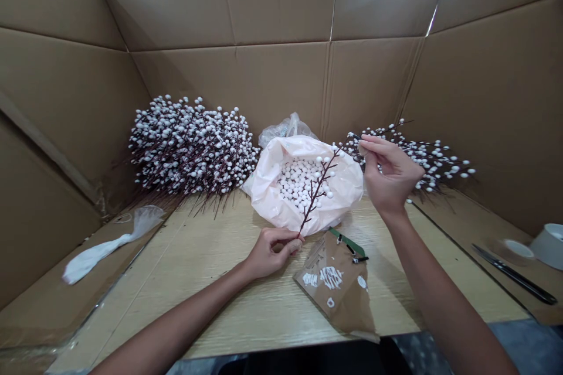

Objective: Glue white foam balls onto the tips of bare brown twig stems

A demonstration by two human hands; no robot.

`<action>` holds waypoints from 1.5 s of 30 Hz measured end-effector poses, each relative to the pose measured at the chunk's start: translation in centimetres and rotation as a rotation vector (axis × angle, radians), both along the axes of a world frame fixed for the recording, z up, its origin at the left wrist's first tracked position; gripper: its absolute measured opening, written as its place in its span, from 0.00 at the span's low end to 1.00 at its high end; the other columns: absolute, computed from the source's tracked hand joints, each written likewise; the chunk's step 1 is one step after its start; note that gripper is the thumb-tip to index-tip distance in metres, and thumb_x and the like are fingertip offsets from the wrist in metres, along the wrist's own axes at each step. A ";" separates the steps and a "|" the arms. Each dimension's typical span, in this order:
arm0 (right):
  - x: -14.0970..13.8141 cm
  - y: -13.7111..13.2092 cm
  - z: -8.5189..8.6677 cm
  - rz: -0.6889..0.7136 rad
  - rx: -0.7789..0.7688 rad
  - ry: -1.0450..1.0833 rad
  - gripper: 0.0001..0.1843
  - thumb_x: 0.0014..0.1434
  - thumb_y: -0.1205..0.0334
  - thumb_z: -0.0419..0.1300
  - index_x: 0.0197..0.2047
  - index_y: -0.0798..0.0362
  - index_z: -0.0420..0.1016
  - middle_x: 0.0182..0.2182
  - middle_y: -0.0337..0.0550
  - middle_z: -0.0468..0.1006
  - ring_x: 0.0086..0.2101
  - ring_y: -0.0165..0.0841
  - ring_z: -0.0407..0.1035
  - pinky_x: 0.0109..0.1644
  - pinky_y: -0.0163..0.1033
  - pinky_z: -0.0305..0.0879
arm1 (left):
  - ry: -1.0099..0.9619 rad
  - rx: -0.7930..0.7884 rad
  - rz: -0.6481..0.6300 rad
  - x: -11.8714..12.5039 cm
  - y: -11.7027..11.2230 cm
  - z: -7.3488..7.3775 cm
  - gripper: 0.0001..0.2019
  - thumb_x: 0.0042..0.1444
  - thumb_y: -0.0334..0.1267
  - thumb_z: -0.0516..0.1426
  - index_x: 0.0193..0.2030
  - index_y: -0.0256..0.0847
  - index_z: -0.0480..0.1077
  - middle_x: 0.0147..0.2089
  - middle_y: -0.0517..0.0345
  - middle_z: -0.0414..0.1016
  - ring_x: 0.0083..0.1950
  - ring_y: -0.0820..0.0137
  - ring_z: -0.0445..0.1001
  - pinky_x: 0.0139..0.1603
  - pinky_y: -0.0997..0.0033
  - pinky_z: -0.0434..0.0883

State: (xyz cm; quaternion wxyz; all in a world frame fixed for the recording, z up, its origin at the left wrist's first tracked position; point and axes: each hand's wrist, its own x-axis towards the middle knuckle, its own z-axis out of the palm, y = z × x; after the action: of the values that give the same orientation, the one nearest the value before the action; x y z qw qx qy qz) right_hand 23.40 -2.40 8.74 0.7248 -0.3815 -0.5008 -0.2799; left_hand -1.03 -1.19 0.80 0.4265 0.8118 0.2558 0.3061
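My left hand grips the lower stem of a dark berry branch, which rises up and to the right across a pale pink plastic bag. That bag lies open on the wooden table and holds many small white foam balls. My right hand is raised near the branch's upper end, with its thumb and forefinger pinched together. I cannot tell whether they hold anything. Behind that hand lies a smaller bunch of white-berried stems.
A large heap of white-berried stems stands at the left, against brown cardboard walls. A kraft paper bag lies in front of the pink bag. Black-handled scissors and tape rolls are at the right; a white plastic bag is at the left.
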 end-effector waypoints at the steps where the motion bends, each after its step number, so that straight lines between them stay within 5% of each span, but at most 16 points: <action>1: 0.0 0.0 0.0 -0.003 -0.003 0.000 0.07 0.56 0.69 0.62 0.35 0.50 0.80 0.36 0.41 0.83 0.38 0.35 0.78 0.42 0.44 0.77 | -0.001 -0.002 -0.001 0.0 0.0 0.0 0.13 0.57 0.40 0.56 0.33 0.31 0.77 0.27 0.51 0.75 0.27 0.72 0.70 0.28 0.75 0.67; 45: -0.2 -0.5 0.4 0.075 0.020 0.082 0.06 0.55 0.68 0.63 0.36 0.49 0.79 0.37 0.41 0.82 0.40 0.36 0.77 0.45 0.45 0.77 | 0.014 -0.002 -0.001 0.0 0.1 -0.1 0.14 0.56 0.39 0.56 0.33 0.28 0.77 0.26 0.50 0.73 0.27 0.72 0.69 0.27 0.76 0.65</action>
State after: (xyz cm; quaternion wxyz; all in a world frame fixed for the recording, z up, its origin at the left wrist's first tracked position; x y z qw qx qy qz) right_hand 23.16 -2.89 9.16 0.7583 -0.3664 -0.4819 -0.2419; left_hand -1.05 -1.08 0.73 0.4259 0.8136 0.2584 0.3000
